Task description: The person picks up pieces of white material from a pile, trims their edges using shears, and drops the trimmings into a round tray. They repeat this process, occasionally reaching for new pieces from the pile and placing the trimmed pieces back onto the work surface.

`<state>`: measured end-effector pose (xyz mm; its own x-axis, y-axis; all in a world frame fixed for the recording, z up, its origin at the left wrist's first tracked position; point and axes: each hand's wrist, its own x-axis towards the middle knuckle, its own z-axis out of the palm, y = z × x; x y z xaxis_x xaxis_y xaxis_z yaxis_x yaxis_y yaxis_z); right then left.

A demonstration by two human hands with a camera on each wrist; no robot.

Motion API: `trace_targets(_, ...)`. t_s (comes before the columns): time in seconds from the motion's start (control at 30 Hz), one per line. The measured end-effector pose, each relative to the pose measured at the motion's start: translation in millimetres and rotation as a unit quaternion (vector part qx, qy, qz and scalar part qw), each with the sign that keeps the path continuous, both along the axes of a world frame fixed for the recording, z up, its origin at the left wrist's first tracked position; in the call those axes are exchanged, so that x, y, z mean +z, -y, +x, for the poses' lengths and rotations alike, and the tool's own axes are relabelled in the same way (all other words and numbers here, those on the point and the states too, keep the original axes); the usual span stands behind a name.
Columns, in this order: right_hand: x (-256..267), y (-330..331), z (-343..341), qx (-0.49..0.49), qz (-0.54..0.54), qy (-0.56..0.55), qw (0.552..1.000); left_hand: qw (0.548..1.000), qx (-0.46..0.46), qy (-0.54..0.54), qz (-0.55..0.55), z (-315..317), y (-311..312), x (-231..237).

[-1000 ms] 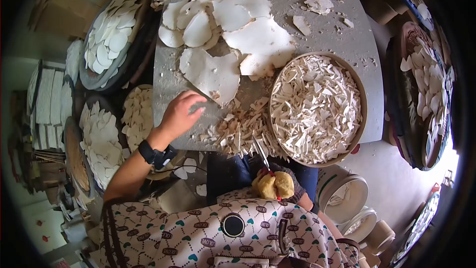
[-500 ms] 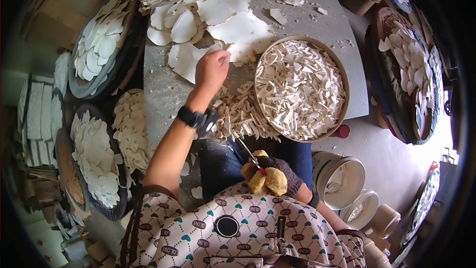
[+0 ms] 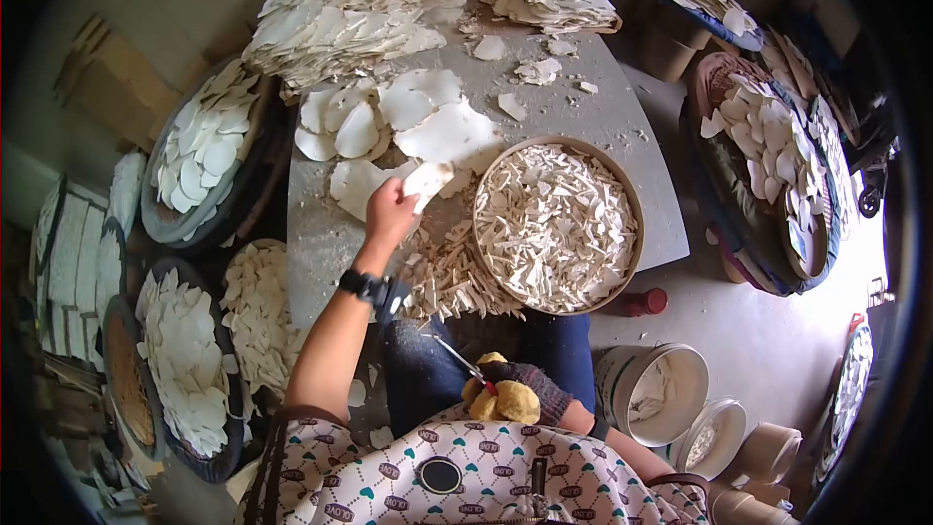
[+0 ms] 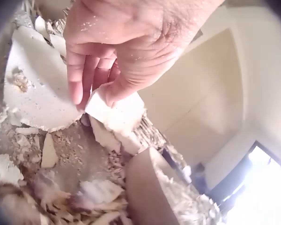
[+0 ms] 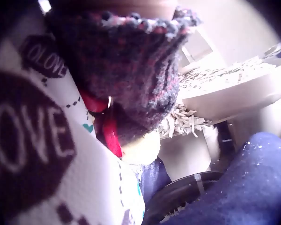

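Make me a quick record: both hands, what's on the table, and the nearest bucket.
Left hand: pinches a white piece over the table
Right hand: gloved, grips a scissors-like tool
Round tray: on the table, heaped with white strips
Flat pieces: on the table, mostly beyond the left hand
Nearest bucket: right of the person's legs, white scraps inside

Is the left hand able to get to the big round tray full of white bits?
Probably yes. The left hand pinches a white piece near the round tray, and only low scraps seem to lie between them, so the way looks free.
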<state>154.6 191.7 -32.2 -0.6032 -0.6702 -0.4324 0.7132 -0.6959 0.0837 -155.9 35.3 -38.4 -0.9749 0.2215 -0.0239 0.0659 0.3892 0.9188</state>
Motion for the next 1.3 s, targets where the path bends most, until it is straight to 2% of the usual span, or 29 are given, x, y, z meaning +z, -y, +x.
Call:
trace_targets(0.03, -4, -1, 3, 0.018, 0.156, -0.074, 0.985, 0.998, 0.015, 0.029, 0.051, 14, 13, 3)
trace_targets(0.07, -13, -1, 4, 0.016, 0.104, -0.049, 0.993, 0.993, 0.03, 0.059, 0.101, 36, 25, 18)
trace_targets(0.13, -89, 7, 23, 0.013, -0.081, 0.116, 0.99, 0.979, 0.054, 0.104, 0.168, 75, 57, 37)
trace_targets(0.17, -99, 6, 27, 0.005, -0.08, 0.147, 0.986, 0.973, 0.066, 0.122, 0.184, 95, 78, 38)
trace_targets(0.27, -80, 3, 19, 0.001, 0.002, 0.151, 0.989, 0.951, 0.156, 0.176, 0.202, 161, 141, 29)
trace_targets(0.3, -66, 6, 16, 0.012, 0.095, 0.042, 0.994, 0.938, 0.192, 0.189, 0.217, 184, 159, 29)
trace_targets(0.33, -53, 9, 11, 0.024, 0.198, -0.056, 0.978, 0.931, 0.228, 0.185, 0.216, 208, 173, 28)
trace_targets(0.43, -38, 17, 4, 0.05, 0.31, -0.196, 0.929, 0.894, 0.307, 0.159, 0.286, 268, 215, 8)
trace_targets(0.47, -29, 21, 3, 0.041, 0.123, -0.012, 0.992, 0.892, 0.326, 0.157, 0.27, 287, 223, 8)
trace_targets(0.5, -12, 30, -4, 0.038, -0.037, 0.134, 0.989, 0.893, 0.339, 0.151, 0.255, 300, 228, 9)
trace_targets(0.53, 5, 39, -12, 0.042, -0.166, 0.301, 0.938, 0.886, 0.36, 0.143, 0.255, 314, 232, 8)
trace_targets(0.6, -3, 47, -14, 0.027, -0.074, 0.3, 0.951, 0.867, 0.402, 0.146, 0.255, 336, 239, 5)
trace_targets(0.7, 12, 61, -16, 0.021, -0.073, 0.327, 0.942, 0.85, 0.434, 0.167, 0.249, 359, 253, -9)
trace_targets(0.77, 3, 62, -15, 0.025, 0.099, 0.165, 0.981, 0.836, 0.452, 0.184, 0.25, 373, 261, -12)
trace_targets(0.87, 4, 66, -17, 0.031, 0.072, 0.198, 0.977, 0.83, 0.462, 0.176, 0.258, 379, 267, -12)
trace_targets(0.9, 8, 68, -16, 0.037, 0.094, 0.169, 0.98, 0.835, 0.452, 0.175, 0.262, 377, 267, -9)
trace_targets(0.93, 8, 68, -16, 0.069, 0.143, 0.079, 0.984, 0.839, 0.444, 0.172, 0.264, 375, 266, -6)
trace_targets(0.97, 8, 67, -15, 0.097, 0.195, -0.008, 0.976, 0.843, 0.436, 0.168, 0.266, 372, 263, 0)
trace_targets(1.0, 3, 63, -14, 0.143, 0.269, -0.157, 0.939, 0.838, 0.444, 0.161, 0.273, 370, 259, 4)
trace_targets(1.07, -28, 53, -15, 0.164, 0.294, -0.232, 0.913, 0.838, 0.439, 0.148, 0.289, 350, 244, 11)
trace_targets(1.13, -19, 49, -21, 0.159, 0.197, -0.28, 0.926, 0.855, 0.406, 0.091, 0.31, 319, 219, 23)
trace_targets(1.2, -71, 41, -25, 0.137, 0.111, -0.423, 0.889, 0.865, 0.359, 0.06, 0.345, 283, 186, 42)
trace_targets(1.27, -66, 59, -36, 0.083, 0.024, -0.381, 0.921, 0.891, 0.289, 0.058, 0.347, 248, 152, 47)
trace_targets(1.3, -60, 63, -40, 0.051, -0.028, -0.32, 0.946, 0.9, 0.255, 0.057, 0.348, 234, 134, 50)
